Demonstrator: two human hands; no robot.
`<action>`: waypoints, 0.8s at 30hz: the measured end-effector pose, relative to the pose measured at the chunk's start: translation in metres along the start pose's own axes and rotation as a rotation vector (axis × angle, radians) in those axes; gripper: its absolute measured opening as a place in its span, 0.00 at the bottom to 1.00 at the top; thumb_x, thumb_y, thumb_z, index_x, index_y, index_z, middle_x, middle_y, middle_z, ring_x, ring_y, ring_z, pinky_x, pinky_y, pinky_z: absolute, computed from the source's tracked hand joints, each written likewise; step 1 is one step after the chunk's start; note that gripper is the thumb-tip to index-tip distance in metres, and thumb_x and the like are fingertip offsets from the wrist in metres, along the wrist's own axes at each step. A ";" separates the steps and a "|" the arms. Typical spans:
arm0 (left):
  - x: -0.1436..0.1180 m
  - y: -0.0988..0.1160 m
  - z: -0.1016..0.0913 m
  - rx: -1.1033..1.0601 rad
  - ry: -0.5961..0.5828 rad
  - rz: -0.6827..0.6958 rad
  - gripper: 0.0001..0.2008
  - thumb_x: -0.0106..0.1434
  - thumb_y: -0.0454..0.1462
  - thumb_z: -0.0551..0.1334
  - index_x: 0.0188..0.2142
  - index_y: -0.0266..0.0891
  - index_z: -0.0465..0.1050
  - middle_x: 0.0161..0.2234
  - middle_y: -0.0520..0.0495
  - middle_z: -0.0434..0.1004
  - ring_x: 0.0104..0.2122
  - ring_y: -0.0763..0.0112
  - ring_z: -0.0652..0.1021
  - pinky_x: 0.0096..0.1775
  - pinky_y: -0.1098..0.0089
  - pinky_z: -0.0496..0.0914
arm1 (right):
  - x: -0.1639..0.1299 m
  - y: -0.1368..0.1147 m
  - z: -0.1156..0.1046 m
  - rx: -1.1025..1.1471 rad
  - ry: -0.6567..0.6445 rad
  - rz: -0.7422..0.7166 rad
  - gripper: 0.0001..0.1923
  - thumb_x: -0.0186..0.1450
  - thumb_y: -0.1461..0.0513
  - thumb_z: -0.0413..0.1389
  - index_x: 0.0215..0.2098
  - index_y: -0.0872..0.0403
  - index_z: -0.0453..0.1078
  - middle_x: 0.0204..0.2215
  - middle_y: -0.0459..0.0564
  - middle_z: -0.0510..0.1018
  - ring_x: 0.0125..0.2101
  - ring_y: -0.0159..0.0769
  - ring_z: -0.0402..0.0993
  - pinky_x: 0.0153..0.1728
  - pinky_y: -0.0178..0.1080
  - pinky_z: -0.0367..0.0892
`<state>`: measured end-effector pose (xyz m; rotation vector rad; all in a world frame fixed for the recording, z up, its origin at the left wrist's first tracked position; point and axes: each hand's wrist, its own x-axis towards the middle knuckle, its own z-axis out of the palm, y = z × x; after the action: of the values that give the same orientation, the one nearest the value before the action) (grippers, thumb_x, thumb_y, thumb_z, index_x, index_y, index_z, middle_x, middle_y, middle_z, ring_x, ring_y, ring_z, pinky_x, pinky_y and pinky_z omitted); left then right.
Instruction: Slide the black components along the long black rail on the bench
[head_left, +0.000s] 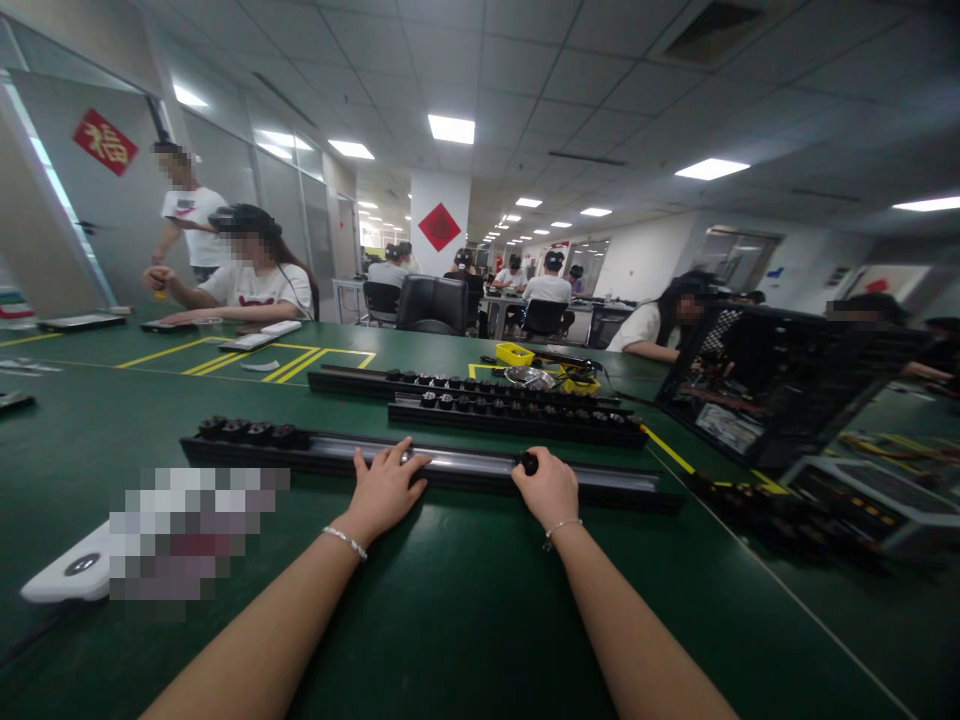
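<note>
The near rail (pixel 450 463) is lying across the green table (pixel 480 620), just beyond both hands. The left hand (pixel 384 492) is resting flat on the rail, fingers spread, gripping nothing. The right hand (pixel 550 488) is closing around one black knob (pixel 529 463) sitting in the rail's channel.

Progress, as judged: a cluster of about five knobs (pixel 244 431) is sitting at the rail's left end; the stretch between is bare.

Count: three rails; the two far rails (pixel 517 410) are looking nearly full.

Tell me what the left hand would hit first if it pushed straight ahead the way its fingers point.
The left hand already lies across the near black rail. Straight on, it would probably meet the second rail of black knobs first, though depth is hard to judge.
</note>
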<state>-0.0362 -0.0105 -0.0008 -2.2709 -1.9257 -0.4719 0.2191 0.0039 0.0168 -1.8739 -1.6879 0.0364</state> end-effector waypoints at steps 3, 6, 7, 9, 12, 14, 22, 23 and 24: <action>0.000 0.000 0.000 0.000 0.003 0.005 0.19 0.62 0.45 0.53 0.52 0.56 0.66 0.61 0.44 0.59 0.56 0.51 0.64 0.53 0.31 0.43 | -0.002 0.000 0.000 0.012 0.018 -0.007 0.14 0.58 0.57 0.50 0.41 0.52 0.69 0.40 0.51 0.76 0.46 0.41 0.68 0.53 0.47 0.50; 0.000 -0.001 0.000 -0.004 0.004 0.008 0.19 0.62 0.46 0.52 0.53 0.56 0.66 0.61 0.45 0.59 0.56 0.50 0.64 0.53 0.31 0.43 | -0.004 0.000 0.001 0.021 0.027 0.002 0.14 0.58 0.57 0.50 0.40 0.52 0.69 0.41 0.51 0.76 0.47 0.42 0.67 0.55 0.51 0.45; 0.000 -0.001 0.000 -0.006 0.003 0.008 0.19 0.62 0.46 0.52 0.53 0.56 0.66 0.61 0.45 0.58 0.56 0.50 0.64 0.53 0.31 0.43 | -0.004 0.000 0.001 0.023 0.027 0.007 0.14 0.58 0.57 0.50 0.40 0.52 0.69 0.41 0.51 0.76 0.47 0.42 0.67 0.56 0.51 0.45; 0.000 -0.001 0.000 -0.007 -0.002 0.006 0.19 0.62 0.46 0.52 0.53 0.57 0.66 0.62 0.45 0.58 0.56 0.49 0.64 0.53 0.31 0.43 | -0.004 0.000 0.001 0.024 0.023 0.011 0.14 0.58 0.57 0.50 0.40 0.52 0.69 0.40 0.50 0.76 0.47 0.41 0.67 0.56 0.52 0.44; 0.000 0.000 -0.001 -0.004 -0.013 -0.001 0.19 0.62 0.46 0.52 0.53 0.56 0.66 0.62 0.45 0.58 0.57 0.50 0.64 0.53 0.31 0.43 | -0.003 0.000 0.000 0.017 0.013 0.020 0.15 0.58 0.57 0.50 0.41 0.52 0.69 0.40 0.51 0.76 0.47 0.42 0.67 0.56 0.52 0.44; 0.000 0.001 -0.002 0.001 -0.017 -0.006 0.19 0.62 0.46 0.53 0.53 0.56 0.66 0.62 0.45 0.58 0.57 0.50 0.64 0.53 0.32 0.44 | -0.002 0.000 -0.001 0.006 0.009 0.034 0.15 0.58 0.58 0.50 0.42 0.53 0.69 0.40 0.52 0.76 0.46 0.42 0.68 0.56 0.52 0.45; 0.000 0.001 -0.001 0.010 -0.007 -0.007 0.19 0.62 0.46 0.53 0.52 0.57 0.66 0.61 0.46 0.59 0.56 0.50 0.65 0.54 0.32 0.44 | -0.002 0.002 -0.003 -0.002 0.004 0.047 0.16 0.58 0.58 0.49 0.42 0.54 0.68 0.40 0.53 0.76 0.45 0.42 0.69 0.56 0.50 0.47; 0.000 0.001 -0.001 0.009 -0.005 -0.005 0.19 0.62 0.46 0.53 0.52 0.56 0.66 0.61 0.46 0.59 0.56 0.50 0.65 0.54 0.32 0.44 | -0.002 0.002 -0.003 0.000 0.005 0.046 0.16 0.58 0.58 0.49 0.43 0.54 0.68 0.40 0.53 0.76 0.45 0.42 0.69 0.56 0.50 0.46; 0.000 0.001 -0.001 0.008 -0.003 -0.003 0.19 0.62 0.45 0.53 0.52 0.56 0.66 0.61 0.46 0.59 0.56 0.50 0.65 0.53 0.32 0.44 | -0.002 0.002 -0.003 0.000 0.005 0.045 0.16 0.58 0.58 0.49 0.42 0.54 0.68 0.40 0.53 0.76 0.45 0.42 0.69 0.56 0.50 0.46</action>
<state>-0.0357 -0.0110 -0.0003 -2.2650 -1.9297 -0.4601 0.2214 0.0014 0.0174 -1.9104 -1.6417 0.0498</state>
